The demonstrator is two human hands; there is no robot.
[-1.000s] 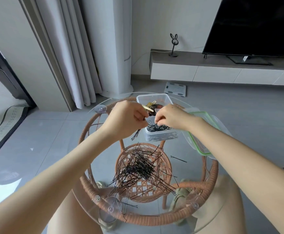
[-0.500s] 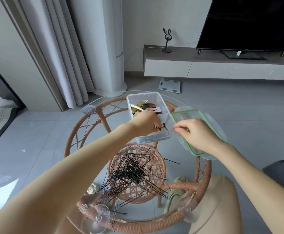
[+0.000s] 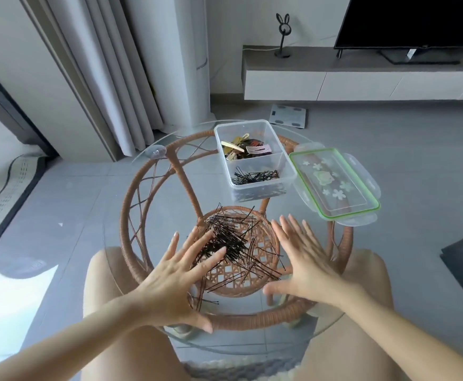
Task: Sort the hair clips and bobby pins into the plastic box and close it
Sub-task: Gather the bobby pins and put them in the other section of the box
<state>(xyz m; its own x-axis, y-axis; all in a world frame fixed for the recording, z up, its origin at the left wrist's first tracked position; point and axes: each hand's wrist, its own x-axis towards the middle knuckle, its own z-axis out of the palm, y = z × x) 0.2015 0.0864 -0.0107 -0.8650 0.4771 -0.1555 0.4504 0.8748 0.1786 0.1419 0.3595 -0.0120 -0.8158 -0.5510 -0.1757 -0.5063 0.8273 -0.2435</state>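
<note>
1. Round glass table (image 3: 142,270) on a wicker frame, centre of frame; the person's knees show under its near edge.
2. Left hand (image 3: 180,273), lower centre-left: palm down, fingers spread wide, holding nothing. Fingertips lie over the left edge of the pile of bobby pins (image 3: 235,243).
3. Right hand (image 3: 304,259), lower centre-right: also flat and splayed, holding nothing, just right of the pile. Cannot tell if it touches any pins.
4. Pile of bobby pins is loose on the glass between the two hands, in the middle of the frame, with a few strays toward the bottom left of the pile.
5. Plastic box (image 3: 252,158), clear, upper centre, on the far part of the table, lid off. Two compartments.
6. Far compartment: hair clips (image 3: 245,148), mixed colours, heaped.
7. Near compartment: a small batch of black pins (image 3: 255,177) on the bottom.
8. Lid (image 3: 334,182), clear with green rim and flower print, lies flat on the table just right of the box, touching or nearly touching its right wall.
</note>
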